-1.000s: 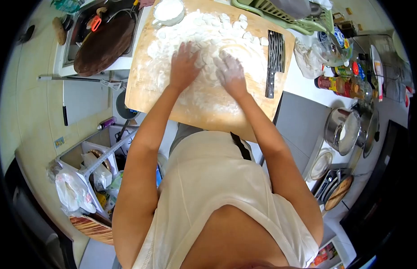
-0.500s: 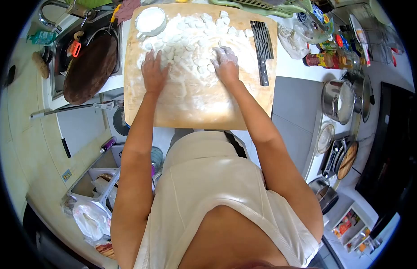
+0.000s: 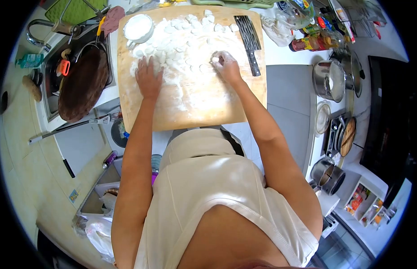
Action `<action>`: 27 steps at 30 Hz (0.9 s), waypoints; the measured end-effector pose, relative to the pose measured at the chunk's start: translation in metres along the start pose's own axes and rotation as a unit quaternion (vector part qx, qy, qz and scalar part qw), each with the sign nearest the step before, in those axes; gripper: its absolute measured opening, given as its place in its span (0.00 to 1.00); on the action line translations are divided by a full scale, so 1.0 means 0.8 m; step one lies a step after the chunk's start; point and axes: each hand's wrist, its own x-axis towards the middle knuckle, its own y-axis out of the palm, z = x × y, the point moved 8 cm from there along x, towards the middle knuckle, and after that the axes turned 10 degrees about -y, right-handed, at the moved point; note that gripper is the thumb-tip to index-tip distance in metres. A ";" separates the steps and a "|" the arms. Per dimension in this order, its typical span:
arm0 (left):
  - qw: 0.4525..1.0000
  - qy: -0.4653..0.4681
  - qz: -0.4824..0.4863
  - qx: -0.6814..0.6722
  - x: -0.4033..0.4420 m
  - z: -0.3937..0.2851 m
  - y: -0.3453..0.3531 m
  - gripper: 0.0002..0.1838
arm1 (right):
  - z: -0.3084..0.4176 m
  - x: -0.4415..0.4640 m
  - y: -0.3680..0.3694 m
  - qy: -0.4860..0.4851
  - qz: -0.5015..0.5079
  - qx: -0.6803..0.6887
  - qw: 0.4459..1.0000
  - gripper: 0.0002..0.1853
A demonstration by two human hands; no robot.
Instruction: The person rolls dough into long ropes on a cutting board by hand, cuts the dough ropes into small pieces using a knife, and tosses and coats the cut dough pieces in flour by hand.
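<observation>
On the wooden board (image 3: 204,105), dusted with flour, small white dough pieces (image 3: 172,56) lie scattered. My left hand (image 3: 149,80) rests with its fingers spread on the floury surface, beside the pieces on the left. Fingers and thumb of my right hand (image 3: 226,66) are drawn together around a small white dough piece (image 3: 215,59), right of the scattered ones. A white cup of flour (image 3: 138,28) stands at the board's back left corner. The cleaver (image 3: 248,36) lies along the right side, its dark handle toward me.
To the left is a sink (image 3: 51,96) with a large brown round lid (image 3: 83,85) over it. Bottles (image 3: 314,42) and a white cloth (image 3: 278,30) are at the back right. Steel pots (image 3: 327,80) stand farther right. A green basket (image 3: 240,3) is behind the board.
Both hands have moved apart from the middle of the pieces. My right hand's fingers have closed around a dough piece. The view has shifted, showing more of the sink.
</observation>
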 end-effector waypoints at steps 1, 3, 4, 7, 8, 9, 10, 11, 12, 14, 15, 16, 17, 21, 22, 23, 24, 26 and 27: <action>1.000 -0.001 0.001 -0.001 -0.001 0.000 -0.001 0.34 | -0.009 -0.010 -0.002 0.001 -0.024 0.004 1.000 0.15; 1.000 -0.003 0.002 -0.004 0.000 -0.001 -0.003 0.34 | -0.020 -0.029 -0.012 -0.024 -0.065 -0.029 0.997 0.18; 1.000 -0.004 0.001 0.001 0.002 -0.001 -0.002 0.34 | -0.018 -0.043 -0.022 -0.050 -0.083 -0.067 0.993 0.19; 1.000 -0.008 0.003 0.006 0.000 -0.002 -0.001 0.34 | -0.015 -0.067 -0.034 -0.014 -0.101 -0.052 0.993 0.25; 1.000 -0.007 0.001 0.003 0.000 -0.002 -0.001 0.34 | -0.013 -0.066 -0.034 0.016 -0.104 -0.023 0.994 0.27; 1.000 -0.005 -0.001 0.001 0.000 -0.001 -0.001 0.34 | -0.004 -0.063 -0.034 -0.008 -0.118 -0.045 0.992 0.30; 1.000 -0.005 0.000 0.002 0.001 -0.001 0.000 0.34 | -0.001 -0.059 -0.030 0.000 -0.109 -0.048 0.993 0.30; 1.000 -0.004 0.000 0.003 0.001 0.000 0.001 0.34 | 0.001 -0.053 -0.025 0.007 -0.100 -0.051 0.994 0.30; 1.000 -0.003 0.000 0.005 0.002 -0.001 0.001 0.34 | 0.001 -0.048 -0.018 0.015 -0.091 -0.053 0.994 0.30; 1.000 0.000 0.007 0.004 0.002 -0.002 -0.001 0.34 | 0.008 -0.042 -0.016 -0.021 -0.119 -0.080 0.989 0.27; 1.000 0.001 0.011 0.003 0.001 -0.002 -0.001 0.34 | 0.007 -0.040 -0.013 -0.031 -0.116 -0.087 0.989 0.25; 1.000 0.001 0.014 0.005 0.001 -0.002 -0.001 0.34 | 0.006 -0.039 -0.011 -0.040 -0.113 -0.095 0.988 0.24; 1.000 0.000 0.016 0.008 0.001 -0.002 0.000 0.34 | 0.001 -0.043 -0.011 -0.031 -0.116 -0.085 0.989 0.22; 1.000 0.001 0.019 0.007 0.003 -0.004 -0.002 0.33 | 0.018 -0.050 -0.024 -0.015 -0.126 -0.053 0.991 0.17; 1.000 0.002 0.017 0.001 0.003 -0.005 -0.003 0.33 | 0.024 -0.048 -0.027 -0.015 -0.126 -0.046 0.991 0.16; 1.000 0.003 0.015 -0.004 0.002 -0.006 -0.004 0.33 | 0.022 -0.046 -0.023 -0.031 -0.126 -0.056 0.990 0.17; 1.000 0.005 0.013 -0.009 0.001 -0.006 -0.005 0.33 | 0.018 -0.043 -0.017 -0.048 -0.127 -0.066 0.989 0.18; 1.000 0.000 0.022 0.005 0.002 -0.005 -0.003 0.33 | 0.008 -0.043 -0.007 -0.068 -0.120 -0.080 0.987 0.20; 1.000 -0.002 0.026 0.012 0.003 -0.005 -0.002 0.33 | 0.006 -0.043 -0.007 -0.071 -0.111 -0.084 0.988 0.22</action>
